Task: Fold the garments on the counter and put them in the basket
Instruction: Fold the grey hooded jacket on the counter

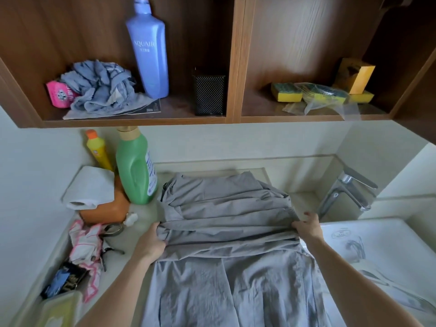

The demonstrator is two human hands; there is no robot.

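Note:
A grey garment [226,208] lies spread over the counter [134,234], its lower part running toward me and off the bottom of the view. Across its middle runs a folded edge. My left hand [151,241] grips that edge at the left side, fingers tucked under the cloth. At the right end of the same edge my right hand [306,226] pinches the fabric. No basket is in view.
A green bottle [135,168], a yellow bottle [98,149], a paper roll [90,187] and a pink-edged cloth [86,249] crowd the counter's left. A tap [346,192] and white sink [377,251] lie right. The shelf above holds a blue bottle [147,50], a crumpled cloth [99,87] and sponges [286,92].

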